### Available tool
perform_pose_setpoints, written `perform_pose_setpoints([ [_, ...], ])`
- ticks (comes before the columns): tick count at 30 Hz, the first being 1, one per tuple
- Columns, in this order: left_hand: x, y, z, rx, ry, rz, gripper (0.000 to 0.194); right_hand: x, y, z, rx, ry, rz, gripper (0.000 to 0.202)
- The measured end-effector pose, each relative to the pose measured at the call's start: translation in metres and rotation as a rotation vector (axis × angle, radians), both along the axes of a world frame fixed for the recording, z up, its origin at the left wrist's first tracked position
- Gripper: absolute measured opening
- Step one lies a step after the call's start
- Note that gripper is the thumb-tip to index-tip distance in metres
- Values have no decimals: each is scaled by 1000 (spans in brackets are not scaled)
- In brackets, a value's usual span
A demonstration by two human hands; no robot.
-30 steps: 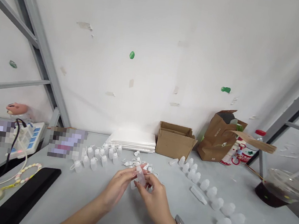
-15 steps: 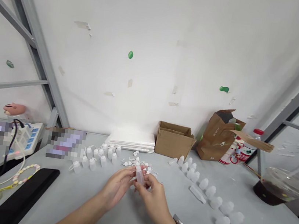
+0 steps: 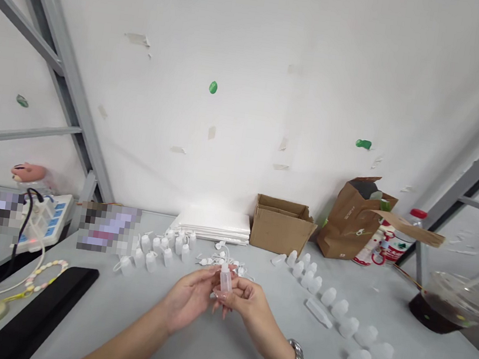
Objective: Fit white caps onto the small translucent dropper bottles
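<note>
A small translucent plastic dropper bottle (image 3: 226,280) is held upright between my hands, above the middle of the table. My right hand (image 3: 245,297) pinches its lower body with thumb and fingers. From the left, the fingers of my left hand (image 3: 190,291) curl around its side, partly hidden behind it; the palm faces up. A thin curved strap (image 3: 225,252) rises from the bottle's top. Just behind my hands lies a loose pile of small white caps (image 3: 210,261) with straps. Capped bottles (image 3: 150,261) stand in rows to the left.
Several uncapped bottles (image 3: 348,326) form rows at right, with one bottle (image 3: 317,313) lying down. A cardboard box (image 3: 280,233), white stack (image 3: 210,225) and paper bag (image 3: 340,223) line the wall. A drink cup (image 3: 440,306) stands far right; a black bar (image 3: 42,312) lies left.
The bottle now stands more upright, and a curved strap shows above its top. My right thumb has shifted across the bottle's lower part. The view has moved slightly.
</note>
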State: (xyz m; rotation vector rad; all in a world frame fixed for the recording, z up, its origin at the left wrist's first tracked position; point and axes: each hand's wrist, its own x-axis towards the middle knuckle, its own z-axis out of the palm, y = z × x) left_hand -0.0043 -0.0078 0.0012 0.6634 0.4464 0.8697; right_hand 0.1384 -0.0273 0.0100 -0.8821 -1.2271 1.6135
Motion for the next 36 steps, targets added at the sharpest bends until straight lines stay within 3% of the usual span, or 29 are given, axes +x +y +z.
perform_pose_setpoints([
  [7, -2, -2, 3, 54, 27, 17, 31, -2, 0, -7, 57, -30, -58, 30],
  [14, 1, -4, 4, 118, 153, 122, 29, -3, -5, -6, 174, -260, -209, 21],
  [28, 3, -6, 4, 119, 187, 155, 31, -2, -7, -10, 321, -477, -276, 6],
  [36, 2, -4, 5, 86, 172, 124, 32, -4, -8, -11, 287, -466, -284, 8],
])
